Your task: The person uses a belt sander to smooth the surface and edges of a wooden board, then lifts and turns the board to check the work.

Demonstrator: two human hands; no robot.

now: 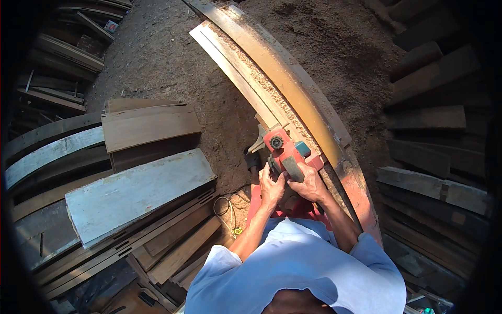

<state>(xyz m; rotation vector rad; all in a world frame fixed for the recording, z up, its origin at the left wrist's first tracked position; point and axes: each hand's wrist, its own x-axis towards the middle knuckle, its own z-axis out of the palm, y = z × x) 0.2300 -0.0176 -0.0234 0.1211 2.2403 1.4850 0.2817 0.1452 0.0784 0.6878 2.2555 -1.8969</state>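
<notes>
Both hands wrapped tight on the red planer (285,154), left hand (272,187) w/ fingers curled round the rear, right hand (309,184) gripping the side. Planer's sitting on the long plank (246,78). IMO keep it flat, steady pressure.

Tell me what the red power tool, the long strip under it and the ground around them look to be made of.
Red power tool: seemingly moulded plastic housing, matte red with a teal part and black knob; both hands hold it.
Long strip: wood, pale and freshly cut looking, with visible grain and shavings alongside.
Ground: looks like packed sawdust or soil, brown and grainy; which one is unclear.
</notes>
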